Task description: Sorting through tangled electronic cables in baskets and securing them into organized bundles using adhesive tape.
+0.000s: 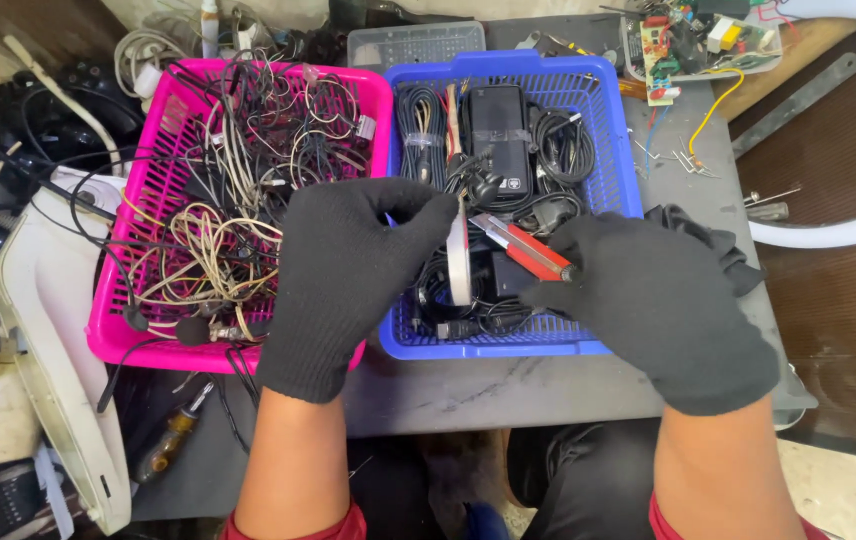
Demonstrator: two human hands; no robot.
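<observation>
From the head camera, the left hand (348, 270) pinches a roll of tape (459, 262) over the blue basket (603, 150), and the right hand (648, 300) grips a red cutter (523, 245) beside it. Blue basket holds neat black cables and chargers. Pink basket (108, 330) is still full of tangled wires

Head camera looks steeply down, close over two baskets (508, 345).

wire basket (148, 210) left, adapter basket (613, 130) right
</observation>
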